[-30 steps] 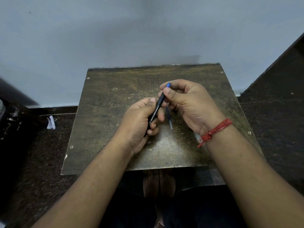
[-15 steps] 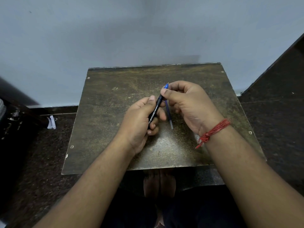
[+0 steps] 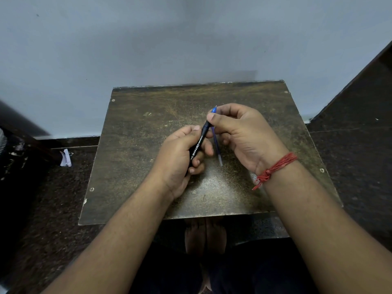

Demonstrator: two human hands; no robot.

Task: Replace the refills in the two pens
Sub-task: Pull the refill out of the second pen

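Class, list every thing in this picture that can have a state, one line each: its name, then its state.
black pen: held in the left hand, tip end up, blue tip showing
blue refill: loose, outside the pen, held in the right hand
left hand: grips the pen barrel
right hand: pinches the pen's tip end

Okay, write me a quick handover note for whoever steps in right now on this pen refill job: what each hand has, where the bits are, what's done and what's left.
Left hand: grips the black pen barrel, tilted up over the table.
Right hand: pinches the pen's front end by the blue tip; a loose blue refill hangs down from the same hand, beside the barrel.
Done: one refill is out. Whether it is old or new, I cannot tell.
Left: close this pen with its refill seated, then do the second pen, which is not in view.
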